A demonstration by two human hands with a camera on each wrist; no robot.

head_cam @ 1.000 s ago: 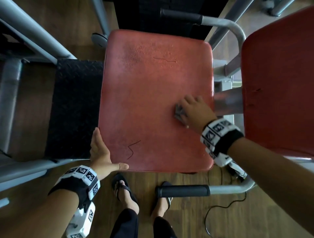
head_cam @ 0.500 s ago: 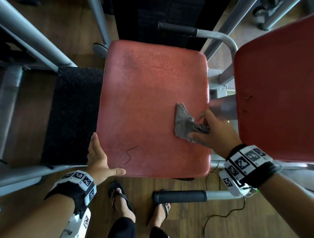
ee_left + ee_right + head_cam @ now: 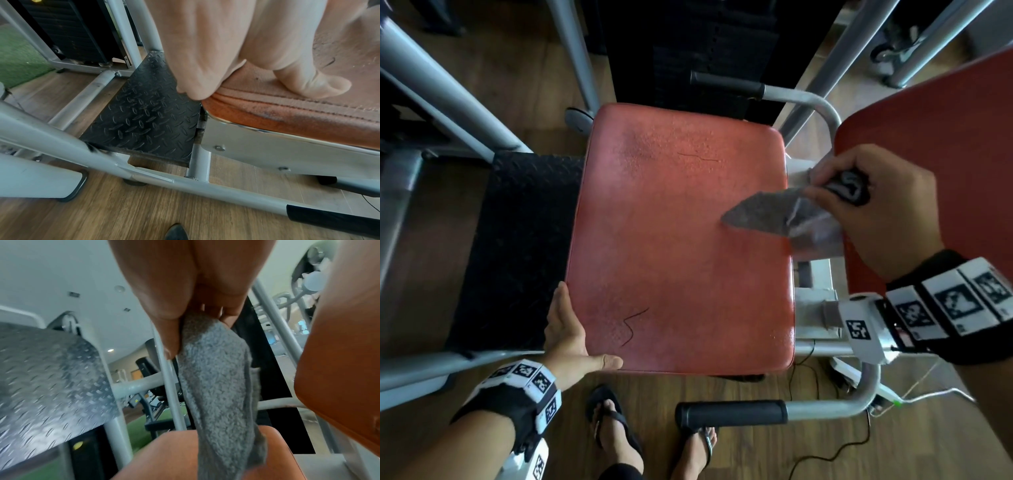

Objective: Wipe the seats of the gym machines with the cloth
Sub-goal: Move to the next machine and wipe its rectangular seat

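The wide, worn red vinyl seat pad (image 3: pixel 681 240) fills the middle, its grey steel machine frame (image 3: pixel 144 177) around it. The left hand (image 3: pixel 566 332) lies flat-fingered against the pad's near-left corner, thumb along the front edge. The right hand (image 3: pixel 876 205) pinches the fuzzy grey cloth (image 3: pixel 774 216), lifted over the pad's right edge.

Black wristbands (image 3: pixel 510 404) carry white tag-marked blocks; feet wear black flip-flops (image 3: pixel 616 425), trousers apparently dark.

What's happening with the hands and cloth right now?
Right hand pinches cloth, lifted above seat. Left hand open on seat corner. Nothing blocking.
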